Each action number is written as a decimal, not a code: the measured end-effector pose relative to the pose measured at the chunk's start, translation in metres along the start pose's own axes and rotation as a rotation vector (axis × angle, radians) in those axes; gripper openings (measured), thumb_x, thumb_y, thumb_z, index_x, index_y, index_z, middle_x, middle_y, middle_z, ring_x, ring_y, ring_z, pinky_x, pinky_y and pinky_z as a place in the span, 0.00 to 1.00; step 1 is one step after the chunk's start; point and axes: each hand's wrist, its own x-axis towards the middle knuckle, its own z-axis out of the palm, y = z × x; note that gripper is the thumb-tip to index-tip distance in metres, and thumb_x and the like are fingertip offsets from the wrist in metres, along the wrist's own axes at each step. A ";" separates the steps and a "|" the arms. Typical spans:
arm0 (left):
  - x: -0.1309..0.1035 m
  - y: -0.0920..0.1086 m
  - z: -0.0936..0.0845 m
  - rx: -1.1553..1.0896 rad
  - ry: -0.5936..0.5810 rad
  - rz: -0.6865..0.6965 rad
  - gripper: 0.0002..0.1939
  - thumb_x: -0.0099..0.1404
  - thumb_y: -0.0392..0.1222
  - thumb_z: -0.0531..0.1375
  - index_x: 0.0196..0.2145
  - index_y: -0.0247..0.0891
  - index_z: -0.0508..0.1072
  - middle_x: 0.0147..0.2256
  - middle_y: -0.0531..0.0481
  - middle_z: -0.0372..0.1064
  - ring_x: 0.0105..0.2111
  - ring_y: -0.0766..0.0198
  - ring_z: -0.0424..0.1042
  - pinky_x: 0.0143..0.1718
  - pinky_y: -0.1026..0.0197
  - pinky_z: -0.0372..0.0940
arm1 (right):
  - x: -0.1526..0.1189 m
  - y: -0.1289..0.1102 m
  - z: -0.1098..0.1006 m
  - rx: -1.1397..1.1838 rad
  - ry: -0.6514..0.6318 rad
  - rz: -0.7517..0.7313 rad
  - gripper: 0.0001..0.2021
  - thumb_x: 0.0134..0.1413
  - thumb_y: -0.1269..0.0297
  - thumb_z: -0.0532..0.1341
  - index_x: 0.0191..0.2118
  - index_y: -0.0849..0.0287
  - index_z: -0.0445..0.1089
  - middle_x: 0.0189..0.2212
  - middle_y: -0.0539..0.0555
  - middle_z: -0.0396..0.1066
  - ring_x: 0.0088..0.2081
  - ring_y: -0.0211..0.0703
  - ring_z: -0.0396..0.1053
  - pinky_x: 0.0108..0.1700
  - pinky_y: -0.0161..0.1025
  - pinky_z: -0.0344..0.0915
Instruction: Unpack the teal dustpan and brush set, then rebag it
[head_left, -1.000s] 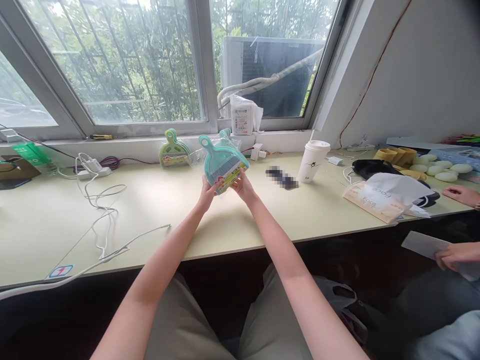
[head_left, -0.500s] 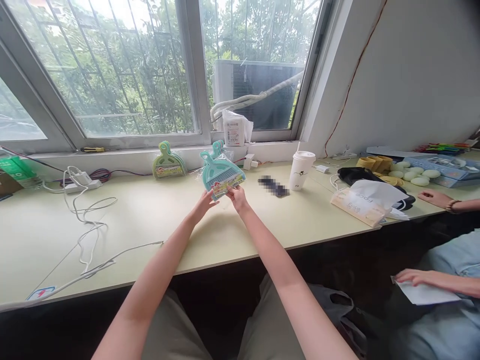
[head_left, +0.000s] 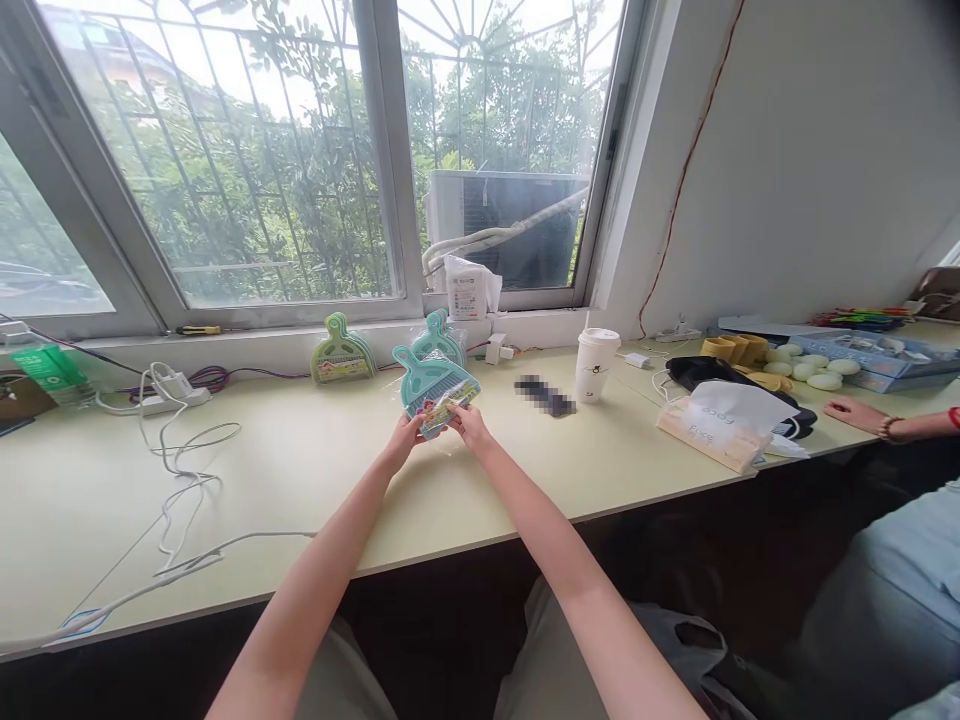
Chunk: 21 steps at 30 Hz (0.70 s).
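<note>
The left hand and the right hand are brought close together above the table, both closed on the lower edge of a teal dustpan set wrapped in clear plastic. The set is held tilted, handle up and away from the person, lifted just off the tabletop toward the middle of the far edge; the fingers are pinched on the printed label at its bottom. Just behind it, against the far edge under the window sill, a second teal dustpan set is leaned, and to its left a green dustpan set is propped upright. A white packet is seen on the sill behind them. To the right of the hands, a white paper cup is stood near the far edge. Further right, a tissue pack is laid close to the near edge, with a black item partly hidden behind it. White cables are trailed across the left part of the table to a power strip by the far edge. Another person's hand is rested on the table at the right end.
</note>
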 end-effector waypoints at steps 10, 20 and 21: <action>0.015 0.000 -0.030 -0.232 0.224 -0.090 0.23 0.55 0.36 0.61 0.50 0.35 0.71 0.41 0.40 0.76 0.39 0.51 0.78 0.42 0.48 0.76 | 0.005 -0.024 -0.015 -0.387 0.011 -0.043 0.09 0.60 0.67 0.57 0.35 0.64 0.73 0.25 0.58 0.76 0.29 0.46 0.77 0.38 0.46 0.76; 0.008 0.008 -0.059 -0.419 0.346 -0.269 0.25 0.60 0.27 0.54 0.56 0.28 0.67 0.39 0.39 0.76 0.27 0.63 0.76 0.26 0.65 0.74 | 0.005 -0.016 -0.026 -1.337 -0.128 -0.898 0.13 0.56 0.71 0.63 0.46 0.48 0.77 0.53 0.51 0.74 0.60 0.49 0.65 0.65 0.57 0.52; 0.008 0.007 -0.060 -0.389 0.313 -0.283 0.25 0.60 0.28 0.54 0.56 0.28 0.67 0.38 0.40 0.76 0.26 0.63 0.76 0.24 0.65 0.73 | 0.007 -0.013 -0.027 -1.333 -0.103 -0.880 0.08 0.59 0.68 0.62 0.41 0.50 0.78 0.48 0.52 0.77 0.55 0.48 0.69 0.63 0.53 0.55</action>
